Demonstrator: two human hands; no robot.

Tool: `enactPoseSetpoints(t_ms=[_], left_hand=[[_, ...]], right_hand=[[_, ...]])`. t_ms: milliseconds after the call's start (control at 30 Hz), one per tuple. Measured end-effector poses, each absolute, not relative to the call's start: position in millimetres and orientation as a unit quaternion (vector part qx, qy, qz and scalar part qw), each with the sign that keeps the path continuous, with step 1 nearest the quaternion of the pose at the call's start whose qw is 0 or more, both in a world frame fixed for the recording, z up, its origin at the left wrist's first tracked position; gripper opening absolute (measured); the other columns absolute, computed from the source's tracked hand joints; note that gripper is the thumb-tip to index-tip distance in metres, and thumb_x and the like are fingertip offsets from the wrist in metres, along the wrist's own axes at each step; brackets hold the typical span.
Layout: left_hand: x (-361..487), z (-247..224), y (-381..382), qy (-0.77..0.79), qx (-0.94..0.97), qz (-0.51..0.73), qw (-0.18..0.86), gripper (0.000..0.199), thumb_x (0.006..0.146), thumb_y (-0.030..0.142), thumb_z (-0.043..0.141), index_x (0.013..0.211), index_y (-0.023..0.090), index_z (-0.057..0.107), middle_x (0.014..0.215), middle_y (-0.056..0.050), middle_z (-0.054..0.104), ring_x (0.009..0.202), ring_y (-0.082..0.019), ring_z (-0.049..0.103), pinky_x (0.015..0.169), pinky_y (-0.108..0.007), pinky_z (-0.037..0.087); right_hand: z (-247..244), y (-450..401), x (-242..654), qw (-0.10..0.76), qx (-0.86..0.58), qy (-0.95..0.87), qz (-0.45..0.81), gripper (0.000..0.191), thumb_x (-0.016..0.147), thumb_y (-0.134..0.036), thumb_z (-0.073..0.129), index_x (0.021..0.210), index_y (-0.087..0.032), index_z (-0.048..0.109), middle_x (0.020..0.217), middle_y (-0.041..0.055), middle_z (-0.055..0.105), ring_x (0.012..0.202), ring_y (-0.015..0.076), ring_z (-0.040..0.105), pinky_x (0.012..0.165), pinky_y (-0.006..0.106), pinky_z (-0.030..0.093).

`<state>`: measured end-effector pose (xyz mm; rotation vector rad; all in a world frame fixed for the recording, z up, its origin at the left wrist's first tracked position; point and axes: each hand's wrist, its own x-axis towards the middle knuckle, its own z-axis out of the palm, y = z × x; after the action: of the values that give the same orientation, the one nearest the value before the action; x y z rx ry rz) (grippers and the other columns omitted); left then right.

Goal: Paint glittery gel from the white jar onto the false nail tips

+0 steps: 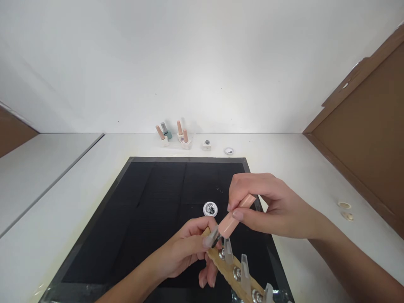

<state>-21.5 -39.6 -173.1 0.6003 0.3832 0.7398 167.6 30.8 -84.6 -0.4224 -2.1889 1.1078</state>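
My left hand is closed around the upper end of a wooden strip, which slants down to the right. Several clear nail tips stand on round metal pieces along it. Between the thumb and fingers of my right hand is the pink cap of a polish brush. Its dark bristles point down at a clear nail tip beside my left thumb. Just beyond my left hand, a small round white dish with silvery bits lies on the black mat.
Several polish bottles stand at the back of the white table. Right of them are an uncapped bottle and a white ring-shaped lid. Two small round pieces lie at the far right, near a brown cardboard panel.
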Motion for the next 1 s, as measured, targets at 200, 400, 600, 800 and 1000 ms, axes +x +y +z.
enactPoseSetpoints(t_ms=[200,400,600,800,1000], left_hand=[[-21.0,-174.6,-39.5,0.181,0.289,0.356,0.87,0.029,0.075,0.037,0.069,0.074,0.012,0.055,0.056,-0.002,0.064,0.037,-0.009,0.058,0.031,-0.012,0.043],[-21.1,-176.1,-40.6,0.172,0.291,0.362,0.869,0.024,0.078,0.035,0.066,0.076,0.013,0.056,0.054,-0.001,0.063,0.037,-0.009,0.058,0.032,-0.012,0.043],[-22.3,-175.9,-40.7,0.172,0.295,0.355,0.87,0.024,0.079,0.035,0.065,0.077,0.012,0.057,0.055,-0.001,0.063,0.038,-0.009,0.058,0.032,-0.011,0.043],[-22.1,-175.6,-40.5,0.16,0.296,0.355,0.872,0.024,0.08,0.035,0.064,0.078,0.012,0.057,0.053,-0.001,0.062,0.038,-0.009,0.058,0.033,-0.012,0.043],[-22.1,-177.3,-41.3,0.163,0.291,0.361,0.871,0.023,0.079,0.034,0.065,0.077,0.012,0.058,0.053,-0.001,0.063,0.038,-0.009,0.059,0.032,-0.011,0.044]], right_hand=[[-84.6,31.5,168.5,0.338,-0.157,-0.829,0.417,0.009,0.085,-0.011,0.056,0.079,-0.017,0.058,0.065,-0.0006,0.06,0.062,0.0101,0.052,0.056,0.023,0.042],[-84.5,32.2,169.0,0.327,-0.176,-0.837,0.402,0.011,0.085,-0.012,0.055,0.076,-0.018,0.057,0.066,-0.0005,0.061,0.06,0.0102,0.051,0.054,0.023,0.041],[-84.5,33.1,169.9,0.331,-0.173,-0.839,0.395,0.01,0.085,-0.013,0.055,0.077,-0.019,0.057,0.067,-0.0002,0.061,0.06,0.0107,0.05,0.053,0.024,0.041],[-84.4,32.3,170.3,0.336,-0.172,-0.836,0.397,0.011,0.084,-0.012,0.056,0.075,-0.018,0.056,0.067,-0.0009,0.06,0.06,0.0097,0.049,0.054,0.023,0.039],[-83.3,32.6,170.3,0.339,-0.181,-0.837,0.391,0.013,0.084,-0.01,0.055,0.074,-0.019,0.055,0.063,-0.0017,0.058,0.058,0.0098,0.048,0.053,0.023,0.039]])
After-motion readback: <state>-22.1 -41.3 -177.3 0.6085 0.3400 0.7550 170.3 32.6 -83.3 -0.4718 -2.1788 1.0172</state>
